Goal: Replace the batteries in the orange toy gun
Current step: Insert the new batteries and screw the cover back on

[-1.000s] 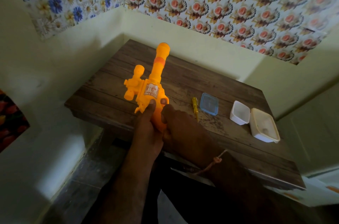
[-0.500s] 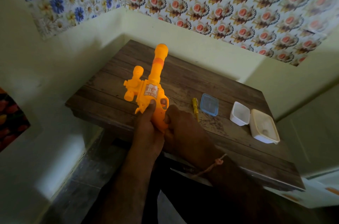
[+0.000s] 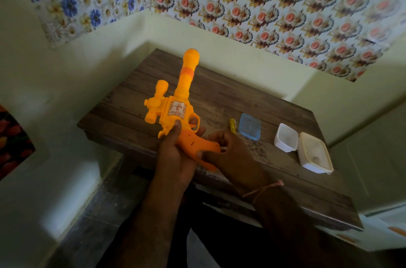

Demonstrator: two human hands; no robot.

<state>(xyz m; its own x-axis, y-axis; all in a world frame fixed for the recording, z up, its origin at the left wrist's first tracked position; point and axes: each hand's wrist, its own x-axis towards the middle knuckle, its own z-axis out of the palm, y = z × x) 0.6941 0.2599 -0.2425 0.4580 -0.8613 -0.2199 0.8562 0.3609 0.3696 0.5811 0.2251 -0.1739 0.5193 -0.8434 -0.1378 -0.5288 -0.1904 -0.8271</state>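
Observation:
I hold the orange toy gun (image 3: 175, 111) above the near left part of the dark wooden table (image 3: 230, 100), barrel pointing up and away. My left hand (image 3: 175, 153) grips its body below the sticker, thumb on the side. My right hand (image 3: 228, 149) curls round the butt end of the handle, thumb pressed against the handle's side. A small pale piece shows at the handle's end between my right fingers; I cannot tell what it is. A yellow screwdriver (image 3: 232, 125) lies on the table just behind my right hand.
A blue-rimmed clear lid (image 3: 250, 126) lies right of the screwdriver. Further right stand a small white tub (image 3: 285, 140) and a larger cream container (image 3: 315, 153). Walls close the table's far side and left side; the near edge is under my wrists.
My right hand has slid from the trigger area down to the handle's end, uncovering the grip. The gun has tilted slightly, its handle swung to the right.

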